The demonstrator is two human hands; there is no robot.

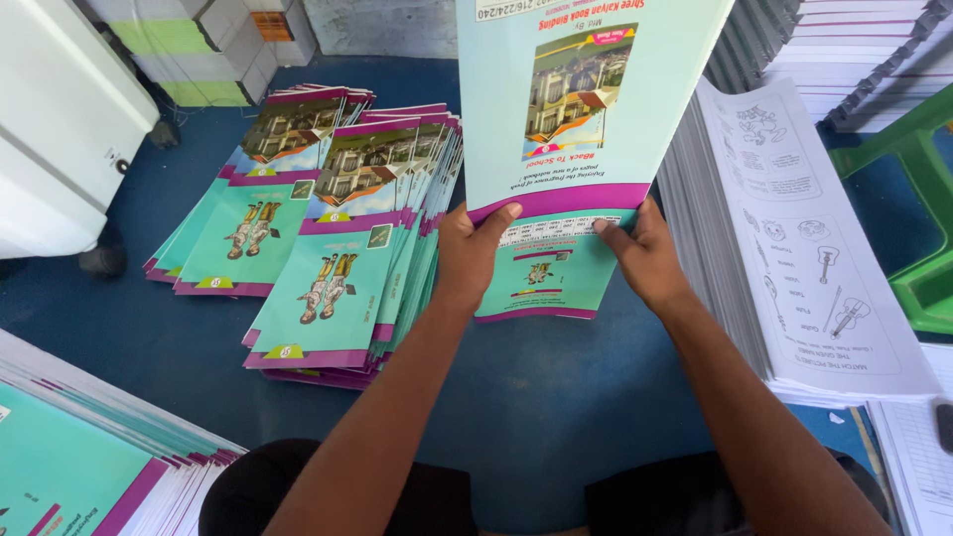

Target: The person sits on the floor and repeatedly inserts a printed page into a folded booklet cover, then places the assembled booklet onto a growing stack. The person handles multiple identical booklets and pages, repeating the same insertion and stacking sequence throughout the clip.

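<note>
Head view: both hands are lifting a teal, purple-banded notebook cover sheet [576, 129].
Left hand [472, 253] and right hand [645, 253] are pinching its lower edge shut, holding it upright, clear of the fanned cover stacks [328, 228] on the blue surface [149, 337].

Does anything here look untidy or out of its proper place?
Somewhat. The two cover stacks on the blue floor are fanned and slipped sideways, edges uneven. The cover sheet held by left hand and right hand looks undamaged.
</note>
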